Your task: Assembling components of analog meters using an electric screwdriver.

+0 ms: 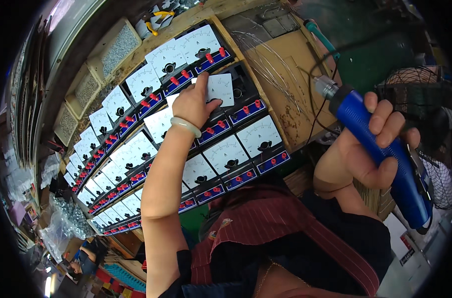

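My left hand [193, 103] pins a thin white dial face [220, 89] under its fingertips over an open meter: light, easily bent, best held by edges. Right hand [372, 144] fingers wrap a blue electric screwdriver [380, 149], rigid, weighty.

My wooden workbench [280, 54] carries rows of white-faced meters [258, 134], thin wires [265, 59] and boxes of screws [119, 47].

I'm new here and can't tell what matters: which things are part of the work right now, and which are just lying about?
In use:
- left hand on a white dial plate
- right hand gripping the blue power tool
- rows of meters with red terminals

Lying about:
- bundle of thin wires
- trays of small metal parts
- plastic bags
- wire basket
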Demonstrator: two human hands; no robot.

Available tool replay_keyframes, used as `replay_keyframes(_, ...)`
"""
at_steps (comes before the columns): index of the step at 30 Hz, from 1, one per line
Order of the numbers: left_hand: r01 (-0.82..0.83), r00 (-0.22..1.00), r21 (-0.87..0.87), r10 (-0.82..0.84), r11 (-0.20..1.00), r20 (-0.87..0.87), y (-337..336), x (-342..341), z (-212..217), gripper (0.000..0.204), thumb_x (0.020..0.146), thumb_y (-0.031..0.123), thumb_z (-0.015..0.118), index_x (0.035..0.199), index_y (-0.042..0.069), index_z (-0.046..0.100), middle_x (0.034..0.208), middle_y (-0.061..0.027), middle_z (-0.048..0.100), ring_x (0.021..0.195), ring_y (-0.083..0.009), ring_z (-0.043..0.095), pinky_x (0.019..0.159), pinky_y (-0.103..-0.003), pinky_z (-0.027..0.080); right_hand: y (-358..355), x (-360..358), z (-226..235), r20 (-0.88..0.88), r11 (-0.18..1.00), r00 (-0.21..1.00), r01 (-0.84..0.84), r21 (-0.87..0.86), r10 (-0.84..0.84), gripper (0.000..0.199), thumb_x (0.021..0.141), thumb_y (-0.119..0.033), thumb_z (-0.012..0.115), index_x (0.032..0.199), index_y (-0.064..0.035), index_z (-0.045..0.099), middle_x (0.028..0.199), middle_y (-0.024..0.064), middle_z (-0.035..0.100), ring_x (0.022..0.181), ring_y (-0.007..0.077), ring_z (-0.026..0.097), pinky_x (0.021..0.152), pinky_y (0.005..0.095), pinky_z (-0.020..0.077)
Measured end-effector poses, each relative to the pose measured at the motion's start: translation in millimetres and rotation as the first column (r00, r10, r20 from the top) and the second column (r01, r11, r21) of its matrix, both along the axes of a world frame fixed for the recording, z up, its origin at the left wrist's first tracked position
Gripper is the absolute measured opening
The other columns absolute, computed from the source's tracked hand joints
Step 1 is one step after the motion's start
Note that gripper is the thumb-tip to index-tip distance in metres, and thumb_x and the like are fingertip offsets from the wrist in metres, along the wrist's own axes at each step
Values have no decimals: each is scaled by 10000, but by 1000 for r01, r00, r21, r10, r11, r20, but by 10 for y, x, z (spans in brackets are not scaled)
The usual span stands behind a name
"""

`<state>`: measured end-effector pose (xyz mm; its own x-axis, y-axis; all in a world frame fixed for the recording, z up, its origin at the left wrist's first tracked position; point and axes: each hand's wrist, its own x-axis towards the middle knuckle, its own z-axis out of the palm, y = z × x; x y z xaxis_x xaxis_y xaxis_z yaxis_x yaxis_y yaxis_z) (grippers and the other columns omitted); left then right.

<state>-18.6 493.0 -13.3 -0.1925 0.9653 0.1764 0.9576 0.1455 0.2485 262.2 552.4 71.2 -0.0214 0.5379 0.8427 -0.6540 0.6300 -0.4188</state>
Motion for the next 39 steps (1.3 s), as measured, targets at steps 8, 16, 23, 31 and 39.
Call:
replay_keyframes(8,-122,992,-26,121,992,-35,291,249,-143,655,676,347,748,1117,11,399,826,-190,614,748,-344,615,638,-394,503,-63,-340,-448,71,994,994,-74,-76,79,412,827,-284,609,1127,-108,389,833,60,547,780,202,534,825,430,394)
replay_keyframes(16,-116,993,145,110,983,50,275,317,-288,563,722,294,692,1217,167,456,796,-146,643,707,-316,633,584,-409,498,80,-663,-774,172,987,977,-108,-119,128,324,817,-94,591,1066,-31,394,868,98,562,835,199,548,841,373,446)
replay_keyframes(23,-144,989,166,137,976,51,266,316,-333,576,715,293,694,1229,182,459,749,-145,631,680,-308,631,554,-398,491,114,-889,-1018,161,973,981,-69,-222,107,339,793,-136,635,1031,-2,435,870,107,568,814,181,565,783,320,474)
replay_keyframes(31,-134,990,166,125,977,59,297,274,-349,609,694,249,705,1228,84,463,778,-122,627,714,-293,615,612,-378,499,177,-1073,-1108,85,973,991,-81,-214,101,321,789,-112,623,1023,2,434,836,108,568,782,187,567,744,315,479)
replay_keyframes(39,-124,991,168,115,978,64,156,282,-359,610,686,241,708,1224,77,471,793,-127,627,726,-291,617,614,-371,497,105,-1080,-1113,278,994,956,-104,38,90,267,811,-165,609,966,-57,419,780,84,552,721,202,544,777,397,446)
